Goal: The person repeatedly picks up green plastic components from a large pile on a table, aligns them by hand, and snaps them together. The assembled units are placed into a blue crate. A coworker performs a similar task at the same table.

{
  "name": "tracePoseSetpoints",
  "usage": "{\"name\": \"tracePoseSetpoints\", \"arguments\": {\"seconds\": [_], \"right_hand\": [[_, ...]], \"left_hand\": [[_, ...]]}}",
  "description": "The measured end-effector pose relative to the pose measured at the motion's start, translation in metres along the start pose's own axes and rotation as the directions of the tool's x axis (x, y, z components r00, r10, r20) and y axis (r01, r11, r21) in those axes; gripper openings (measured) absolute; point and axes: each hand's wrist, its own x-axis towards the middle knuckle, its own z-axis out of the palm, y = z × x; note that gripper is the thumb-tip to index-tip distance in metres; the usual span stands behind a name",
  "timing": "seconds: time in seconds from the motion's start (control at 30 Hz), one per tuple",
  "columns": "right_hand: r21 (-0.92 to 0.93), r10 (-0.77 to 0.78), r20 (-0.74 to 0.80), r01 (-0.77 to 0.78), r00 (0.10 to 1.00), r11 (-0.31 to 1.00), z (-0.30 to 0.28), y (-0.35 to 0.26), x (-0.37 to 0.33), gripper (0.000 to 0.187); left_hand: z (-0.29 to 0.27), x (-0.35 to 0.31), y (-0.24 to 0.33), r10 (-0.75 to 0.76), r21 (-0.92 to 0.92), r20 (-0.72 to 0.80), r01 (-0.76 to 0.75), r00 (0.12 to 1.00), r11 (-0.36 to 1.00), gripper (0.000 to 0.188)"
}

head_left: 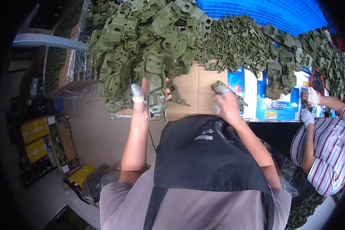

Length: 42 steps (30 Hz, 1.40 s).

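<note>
My left hand (140, 102) grips a long olive-green moulded plastic part (154, 82), its thumb on the left side and fingertips showing at the right edge. The part stands tilted up in front of the big pile. A white covering wraps the thumb. Over the cardboard, my right hand (229, 105) is closed on a smaller green plastic part (219, 86), which shows beyond the fingers; white covers are on its fingertips, which are blurred. More green plastic (241, 102) shows just right of this hand; whether it is the same piece I cannot tell.
Large green parts (120, 57) heap up at the left, small ones (237, 40) at the back middle. Behind them is a blue crate (262, 13). Cardboard (199, 84) and printed blue-white sheets (280, 109) cover the table. At the right, a co-worker's gloved hands (312, 96) are near a red-rimmed container (317, 81).
</note>
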Motion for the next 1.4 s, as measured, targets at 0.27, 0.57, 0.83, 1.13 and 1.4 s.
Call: {"name": "tracePoseSetpoints", "arguments": {"seconds": [0.27,0.57,0.83,1.13,1.4], "right_hand": [[0.047,-0.245,0.594,0.271,0.767,0.961,0.091,-0.027,0.061,0.035],[0.616,0.135,0.109,-0.173,0.985,0.768,-0.058,-0.010,0.023,0.038],[0.392,0.178,-0.261,-0.064,0.949,0.918,-0.065,-0.020,0.011,0.030],[0.280,0.194,-0.293,-0.110,0.936,0.954,-0.058,-0.034,0.027,0.030],[0.083,0.122,-0.209,-0.106,0.970,0.991,-0.070,-0.035,0.034,0.017]], "left_hand": [[-0.015,0.008,-0.014,-0.070,0.248,-0.357,0.167,0.932,0.954,0.054],[0.019,0.040,-0.033,-0.326,0.340,-0.239,0.394,0.915,0.854,0.062],[0.019,0.054,-0.051,-0.392,0.601,-0.192,0.424,0.900,0.678,0.059],[0.036,0.044,-0.056,-0.417,0.497,-0.125,0.421,0.900,0.759,0.057],[0.043,0.044,-0.061,-0.336,0.761,-0.123,0.306,0.934,0.572,0.055]]}}
